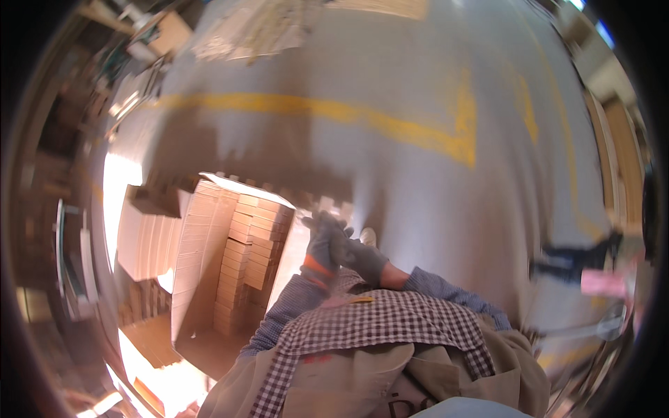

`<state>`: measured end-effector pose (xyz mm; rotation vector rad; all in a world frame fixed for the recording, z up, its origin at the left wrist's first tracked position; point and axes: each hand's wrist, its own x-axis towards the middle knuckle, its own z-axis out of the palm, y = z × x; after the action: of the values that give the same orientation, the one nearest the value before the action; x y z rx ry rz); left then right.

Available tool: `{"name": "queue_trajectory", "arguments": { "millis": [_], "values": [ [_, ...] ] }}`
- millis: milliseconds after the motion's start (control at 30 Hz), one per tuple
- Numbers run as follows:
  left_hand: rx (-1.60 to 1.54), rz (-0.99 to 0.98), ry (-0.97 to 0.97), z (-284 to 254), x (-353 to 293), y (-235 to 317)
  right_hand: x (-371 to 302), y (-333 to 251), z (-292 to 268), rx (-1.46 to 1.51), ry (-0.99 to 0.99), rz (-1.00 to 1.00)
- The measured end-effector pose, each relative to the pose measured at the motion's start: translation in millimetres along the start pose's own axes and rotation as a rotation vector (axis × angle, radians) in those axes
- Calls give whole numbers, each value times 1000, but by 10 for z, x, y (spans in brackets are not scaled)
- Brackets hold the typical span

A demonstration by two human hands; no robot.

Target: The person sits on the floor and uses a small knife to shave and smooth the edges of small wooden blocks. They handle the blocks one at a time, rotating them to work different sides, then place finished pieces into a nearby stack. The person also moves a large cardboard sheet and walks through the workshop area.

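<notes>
My left hand (322, 240), in a grey glove with an orange cuff, meets my right hand (364, 260) in front of my waist. The right hand also wears a grey glove, and its fingers are closed against the left palm and fingers. Motion blur smears the left fingertips, and anything between the hands is hidden. Just left of them stands a tall open carton (198, 258). Inside it, flat brown cardboard boxes (240, 261) are stacked in columns. My checked apron (376, 327) lies below the hands.
More brown cartons (146, 237) stand left of the open one, in bright light. Yellow lines (313, 108) cross the grey floor (418, 76). Another person (578, 265) is at the right, blurred, near something pink. Flat pale material (254, 31) lies at the far left.
</notes>
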<state>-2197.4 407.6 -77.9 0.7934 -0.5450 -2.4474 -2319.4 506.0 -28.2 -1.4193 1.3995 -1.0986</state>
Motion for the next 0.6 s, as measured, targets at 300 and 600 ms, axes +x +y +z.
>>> {"name": "queue_trajectory", "arguments": {
  "millis": [300, 600],
  "values": [
    [-69, 518, 423, 660, 2227, 1415, 1436, 173, -2284, 393, -189, 427],
    [-1, 1035, 813, 268, 3503, 2917, 4301, -99, -4560, 145, 145, -135]
  ]
}}
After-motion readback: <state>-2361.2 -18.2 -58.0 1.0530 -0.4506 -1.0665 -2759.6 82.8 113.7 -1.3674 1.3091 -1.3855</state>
